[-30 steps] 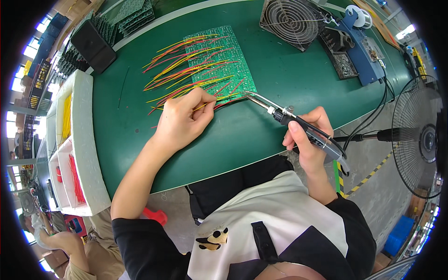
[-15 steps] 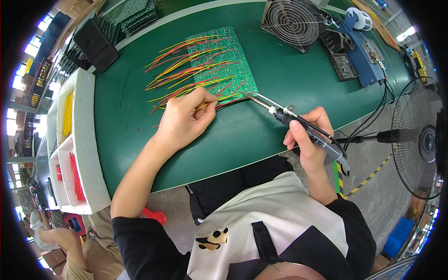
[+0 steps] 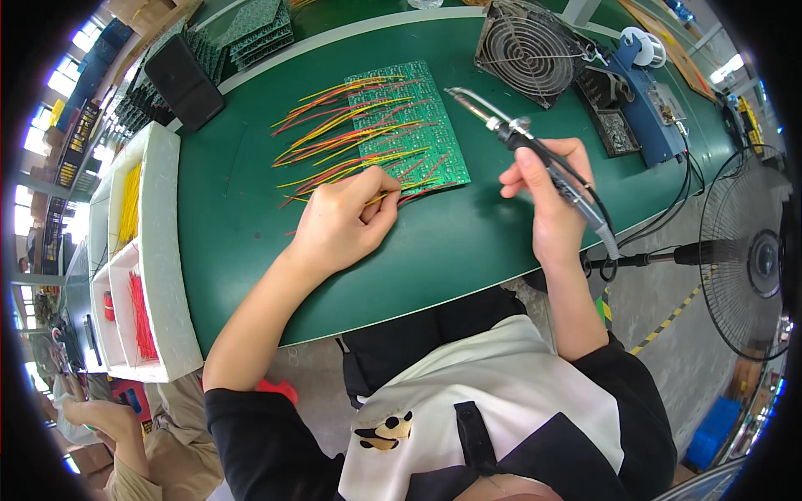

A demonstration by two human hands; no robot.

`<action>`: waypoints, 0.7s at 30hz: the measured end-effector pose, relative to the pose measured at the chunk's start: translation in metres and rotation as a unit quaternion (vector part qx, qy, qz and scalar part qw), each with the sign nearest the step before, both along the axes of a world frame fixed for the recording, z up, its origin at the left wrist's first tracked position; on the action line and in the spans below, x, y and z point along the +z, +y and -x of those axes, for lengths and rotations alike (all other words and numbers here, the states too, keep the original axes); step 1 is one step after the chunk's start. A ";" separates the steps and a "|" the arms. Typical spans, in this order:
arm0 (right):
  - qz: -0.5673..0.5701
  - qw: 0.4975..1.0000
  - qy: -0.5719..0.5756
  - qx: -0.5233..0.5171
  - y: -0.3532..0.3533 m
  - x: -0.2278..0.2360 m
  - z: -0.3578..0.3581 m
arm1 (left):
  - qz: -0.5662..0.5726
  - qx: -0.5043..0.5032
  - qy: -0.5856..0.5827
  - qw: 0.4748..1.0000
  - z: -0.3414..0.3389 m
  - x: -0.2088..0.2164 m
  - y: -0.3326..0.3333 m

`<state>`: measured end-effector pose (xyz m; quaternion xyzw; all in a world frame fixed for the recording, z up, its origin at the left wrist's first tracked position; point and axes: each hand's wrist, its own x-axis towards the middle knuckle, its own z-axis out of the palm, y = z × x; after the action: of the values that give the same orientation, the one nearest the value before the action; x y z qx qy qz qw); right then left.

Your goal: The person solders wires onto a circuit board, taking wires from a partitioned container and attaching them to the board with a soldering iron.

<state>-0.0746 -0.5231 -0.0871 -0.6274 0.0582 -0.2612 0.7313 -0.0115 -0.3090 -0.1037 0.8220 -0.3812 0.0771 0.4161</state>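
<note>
A green circuit board [image 3: 434, 125] lies on the table, with rows of red and yellow wires [image 3: 322, 144] running off its left side. At the near edge of the board, my left hand [image 3: 347, 219] is closed in a pinch on a yellow wire [image 3: 383, 198]; its curled fingers partly hide the wire ends. My right hand [image 3: 555, 209] grips a soldering iron [image 3: 506, 132] with a curved metal tube alongside its tip. That tip points up and left, apart from the board, over the table to its right.
A white foam box [image 3: 163, 275] of yellow and red wires stands at left. Farther back are a black block [image 3: 185, 83] and stacked boards [image 3: 257, 33]. A square fan [image 3: 528, 54] and a blue soldering unit [image 3: 643, 108] stand at the back right. Beside the table is a floor fan [image 3: 743, 250].
The soldering iron in my right hand has lifted away from the board's near right corner, up and farther back. My left hand keeps its pinch at the near edge. The view has shifted slightly.
</note>
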 end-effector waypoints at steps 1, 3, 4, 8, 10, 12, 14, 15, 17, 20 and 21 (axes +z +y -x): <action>0.000 1.000 0.009 0.016 0.003 -0.002 -0.003 | 0.001 0.001 -0.002 1.000 0.001 0.002 -0.001; 0.010 1.000 0.019 0.022 0.006 -0.004 -0.004 | -0.013 -0.007 -0.041 0.999 0.002 0.004 -0.001; 0.025 0.999 0.025 0.034 0.005 -0.005 -0.003 | -0.017 -0.003 -0.041 0.999 0.002 0.004 0.000; 0.043 0.997 0.020 0.056 0.004 -0.008 0.001 | -0.023 -0.008 -0.053 0.998 0.003 0.005 0.001; 0.050 0.997 0.008 0.060 0.005 -0.008 0.001 | -0.020 -0.012 -0.062 0.998 0.002 0.003 0.001; 0.071 0.996 0.006 0.058 0.007 -0.009 0.001 | -0.014 -0.012 -0.058 0.998 0.002 0.002 0.001; 0.085 0.995 0.008 0.046 0.009 -0.008 0.000 | -0.009 -0.012 -0.054 0.998 0.002 -0.001 0.001; 0.098 0.995 0.010 0.032 0.010 -0.008 -0.001 | -0.007 -0.014 -0.057 0.998 0.001 -0.002 0.002; 0.099 0.994 0.013 0.033 0.011 -0.007 0.000 | -0.005 -0.016 -0.060 0.998 0.001 -0.002 0.002; 0.102 0.994 0.012 0.034 0.010 -0.008 0.000 | -0.012 -0.017 -0.061 0.998 0.001 0.000 0.002; 0.105 0.994 0.009 0.035 0.010 -0.008 0.000 | -0.013 -0.017 -0.061 0.998 0.002 0.000 0.002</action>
<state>-0.0744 -0.5132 -0.0954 -0.7045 0.0157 -0.2343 0.6698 -0.0130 -0.3072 -0.1038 0.8146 -0.4207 0.1153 0.3822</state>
